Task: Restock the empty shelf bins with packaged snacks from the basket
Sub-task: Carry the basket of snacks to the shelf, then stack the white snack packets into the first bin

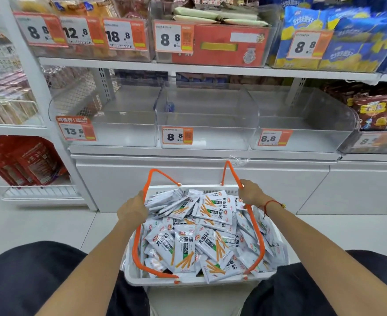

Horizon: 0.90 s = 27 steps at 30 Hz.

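Okay, your left hand (132, 209) and right hand (250, 192) grip the basket (188, 280) handles; snack packets (183, 249) look light, slippery — pinch edges.

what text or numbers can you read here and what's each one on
"8.8": price tag on the middle empty bin
"8.8": tag on the right empty bin
"13.5": tag on the left empty bin
"大面筋": snack packets in the basket
Small print and barcodes: too blurred to read.

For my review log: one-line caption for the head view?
Both hands, left and right, grip orange handles of white plastic basket of grey-white snack packets below empty clear bins.
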{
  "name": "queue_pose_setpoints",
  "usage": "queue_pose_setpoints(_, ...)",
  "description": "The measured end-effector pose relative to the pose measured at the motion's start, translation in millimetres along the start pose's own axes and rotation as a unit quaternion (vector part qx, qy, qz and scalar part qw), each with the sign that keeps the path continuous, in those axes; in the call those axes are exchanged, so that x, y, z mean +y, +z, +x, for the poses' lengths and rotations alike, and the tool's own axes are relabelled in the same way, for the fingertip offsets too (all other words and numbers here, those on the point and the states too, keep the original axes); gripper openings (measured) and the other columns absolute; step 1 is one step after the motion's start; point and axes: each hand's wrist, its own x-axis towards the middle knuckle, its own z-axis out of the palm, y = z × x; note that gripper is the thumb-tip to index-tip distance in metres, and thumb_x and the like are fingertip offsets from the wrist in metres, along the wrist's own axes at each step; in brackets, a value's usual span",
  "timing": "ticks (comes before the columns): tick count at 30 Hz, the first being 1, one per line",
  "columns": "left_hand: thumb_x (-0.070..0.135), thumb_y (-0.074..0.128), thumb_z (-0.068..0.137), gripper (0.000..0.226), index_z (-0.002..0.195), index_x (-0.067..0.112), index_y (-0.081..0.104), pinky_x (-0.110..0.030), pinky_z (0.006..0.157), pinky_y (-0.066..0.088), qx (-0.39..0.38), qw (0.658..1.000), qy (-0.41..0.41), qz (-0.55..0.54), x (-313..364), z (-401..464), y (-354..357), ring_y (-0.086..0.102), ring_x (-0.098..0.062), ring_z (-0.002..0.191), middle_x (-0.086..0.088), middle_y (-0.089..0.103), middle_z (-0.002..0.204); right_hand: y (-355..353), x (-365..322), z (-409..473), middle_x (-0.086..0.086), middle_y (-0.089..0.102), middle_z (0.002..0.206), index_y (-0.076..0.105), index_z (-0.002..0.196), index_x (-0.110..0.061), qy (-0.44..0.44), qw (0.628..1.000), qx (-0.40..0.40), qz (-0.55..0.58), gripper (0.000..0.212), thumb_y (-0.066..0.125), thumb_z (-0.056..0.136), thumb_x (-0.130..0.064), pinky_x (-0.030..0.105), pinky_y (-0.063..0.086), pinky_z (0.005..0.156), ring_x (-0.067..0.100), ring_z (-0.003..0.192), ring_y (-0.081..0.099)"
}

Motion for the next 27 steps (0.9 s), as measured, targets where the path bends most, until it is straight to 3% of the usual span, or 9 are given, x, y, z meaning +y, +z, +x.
queue_pose_setpoints(3, 0.008, 0.046, 0.085, 0.060, 0.139, 0.032, 0.035, -0.038, 0.076, 0.056, 0.013, 1.000, 0.005, 0.002, 1.8, 4.9, 1.6, 0.068, -0.026, 0.082, -0.004, 0.068, 0.092, -2.1, 10.1, 2.6, 0.012, 0.056, 0.097, 0.049, 0.122, -0.004, 0.005, 0.999, -0.004, 0.031, 0.030, 0.038, 0.094, -0.002, 0.042, 0.054, 0.079, 0.027, 0.077, 0.056)
queue_pose_setpoints(5, 0.008, 0.049, 0.083, 0.062, 0.139, 0.032, 0.036, -0.037, 0.076, 0.056, 0.005, 1.000, -0.002, -0.001, 2.8, 8.3, 0.2, 0.068, -0.026, 0.083, -0.004, 0.069, 0.091, -3.3, 13.3, 3.2, 0.012, 0.058, 0.093, 0.046, 0.130, -0.003, 0.011, 0.999, -0.008, 0.044, 0.036, 0.037, 0.096, -0.001, 0.044, 0.055, 0.079, 0.027, 0.074, 0.058)
queue_pose_setpoints(9, 0.032, 0.058, 0.091, 0.055, 0.141, 0.029, 0.035, -0.034, 0.074, 0.050, 0.013, 1.000, -0.016, 0.000, -3.7, 2.6, 5.0, 0.066, -0.027, 0.090, -0.006, 0.069, 0.095, -10.6, 25.9, 2.1, 0.008, 0.066, 0.084, 0.046, 0.136, -0.012, 0.022, 0.998, 0.012, 0.055, 0.041, 0.040, 0.096, -0.005, 0.030, 0.055, 0.061, 0.016, 0.057, 0.061)
queue_pose_setpoints(12, 0.046, 0.053, 0.094, 0.059, 0.143, 0.024, 0.030, -0.034, 0.071, 0.046, 0.029, 0.998, -0.040, 0.038, -4.2, -5.9, 13.3, 0.063, -0.031, 0.096, -0.010, 0.065, 0.104, -12.4, 48.2, -2.3, 0.014, 0.069, 0.091, 0.056, 0.126, -0.012, 0.042, 0.997, 0.058, 0.020, 0.036, 0.041, 0.094, -0.006, 0.043, 0.057, 0.074, 0.029, 0.072, 0.067)
queue_pose_setpoints(18, 0.013, 0.048, 0.094, 0.052, 0.143, 0.022, 0.032, -0.035, 0.072, 0.045, 0.022, 0.994, -0.086, 0.060, -3.8, -10.3, 22.5, 0.062, -0.033, 0.099, -0.013, 0.063, 0.104, -7.2, 82.4, -5.6, 0.012, 0.067, 0.093, 0.058, 0.113, -0.013, 0.105, 0.990, 0.081, -0.046, 0.032, 0.036, 0.090, -0.006, 0.041, 0.056, 0.081, 0.031, 0.081, 0.067)
queue_pose_setpoints(20, 0.007, 0.045, 0.091, 0.054, 0.141, 0.024, 0.034, -0.034, 0.071, 0.044, 0.002, 0.994, -0.091, 0.057, -11.2, -5.2, 24.5, 0.061, -0.031, 0.099, -0.012, 0.062, 0.104, -7.3, 84.2, -4.2, 0.010, 0.062, 0.097, 0.051, 0.121, -0.011, 0.131, 0.986, 0.058, -0.089, 0.032, 0.038, 0.092, -0.008, 0.035, 0.051, 0.079, 0.029, 0.085, 0.063)
queue_pose_setpoints(22, 0.015, 0.043, 0.095, 0.049, 0.143, 0.020, 0.036, -0.036, 0.081, 0.047, -0.030, 0.996, -0.068, 0.043, -19.6, 1.5, 25.7, 0.058, -0.032, 0.108, -0.014, 0.060, 0.117, -5.8, 87.2, -5.9, 0.010, 0.055, 0.094, 0.036, 0.135, -0.010, 0.164, 0.977, 0.014, -0.135, 0.043, 0.039, 0.093, -0.009, 0.035, 0.045, 0.077, 0.029, 0.087, 0.055)
queue_pose_setpoints(25, 0.021, 0.043, 0.100, 0.053, 0.150, 0.015, 0.028, -0.036, 0.110, 0.032, -0.156, 0.987, -0.010, 0.046, -17.5, 6.7, 20.0, 0.036, -0.031, 0.137, -0.015, 0.032, 0.152, 2.2, 100.0, -8.4, 0.014, 0.055, 0.123, 0.003, 0.151, -0.012, 0.205, 0.961, -0.063, -0.176, 0.077, 0.046, 0.087, -0.009, 0.041, 0.046, 0.088, 0.031, 0.105, 0.056)
queue_pose_setpoints(27, 0.016, 0.041, 0.101, 0.057, 0.152, 0.014, 0.017, -0.030, 0.113, 0.022, -0.219, 0.973, 0.018, 0.077, -5.1, 2.3, 11.9, 0.022, -0.026, 0.144, -0.012, 0.016, 0.159, 5.3, 112.2, -6.2, 0.013, 0.053, 0.128, -0.002, 0.151, -0.014, 0.209, 0.955, -0.090, -0.188, 0.084, 0.047, 0.083, -0.009, 0.041, 0.046, 0.089, 0.030, 0.110, 0.055)
